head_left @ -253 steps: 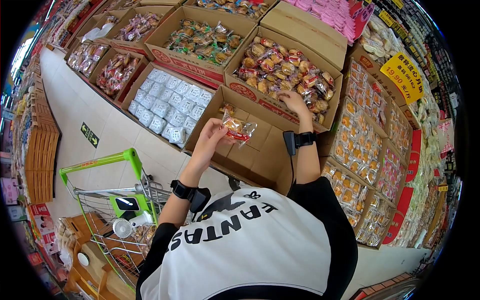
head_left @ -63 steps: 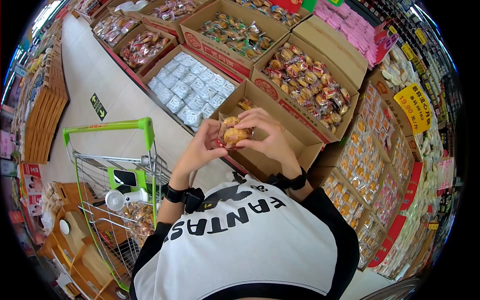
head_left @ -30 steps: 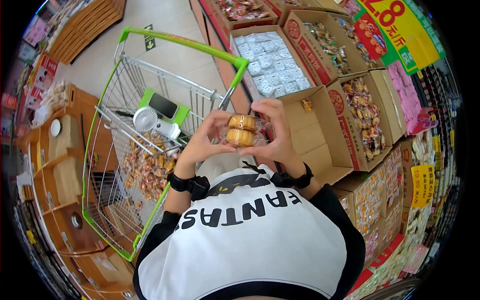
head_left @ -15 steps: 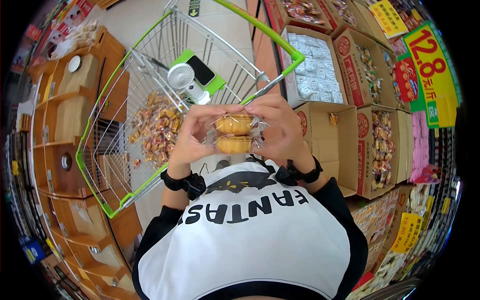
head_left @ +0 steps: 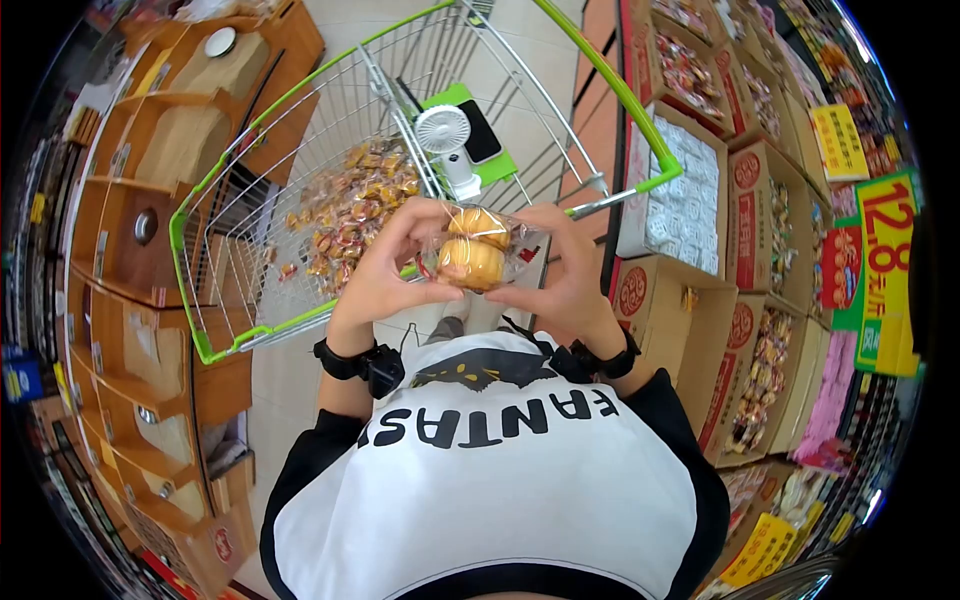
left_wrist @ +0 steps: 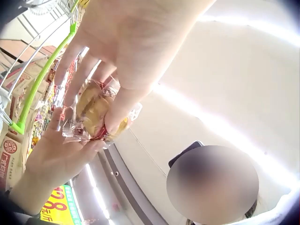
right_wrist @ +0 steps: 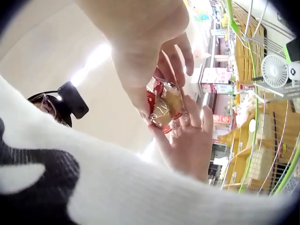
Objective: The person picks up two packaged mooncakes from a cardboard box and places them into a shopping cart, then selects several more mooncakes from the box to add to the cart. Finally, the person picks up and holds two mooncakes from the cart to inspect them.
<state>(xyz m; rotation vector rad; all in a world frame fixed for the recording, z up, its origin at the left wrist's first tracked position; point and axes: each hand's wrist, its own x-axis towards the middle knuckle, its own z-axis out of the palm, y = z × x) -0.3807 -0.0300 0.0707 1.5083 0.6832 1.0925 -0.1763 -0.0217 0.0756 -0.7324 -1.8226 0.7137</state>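
Note:
Both hands hold one clear-wrapped pack of mooncakes [head_left: 470, 264] in front of the shirt, with two round golden cakes showing. The left hand [head_left: 383, 272] pinches its left side, thumb near the bottom and fingers higher up. On the other side the right hand [head_left: 562, 268] grips the wrapper, its thumb also low. Red print shows on the wrapper [right_wrist: 154, 101] in the right wrist view. The left wrist view has the mooncake pack [left_wrist: 93, 112] between the fingers and thumbs of both hands. Just beyond the hands stands a green-edged shopping cart [head_left: 300, 322].
In the cart lie many wrapped pastries [head_left: 365, 200]. A white handheld fan [head_left: 443, 130] and a dark phone [head_left: 483, 128] rest at its handle end. Wooden shelving [head_left: 145, 290] lines the left; cartons [head_left: 665, 330] and a price sign [head_left: 885, 270] stand right.
Earlier the left hand held a pack while the right reached into a pastry carton. Both hands then took the pack, and the view turned from the cartons toward the cart.

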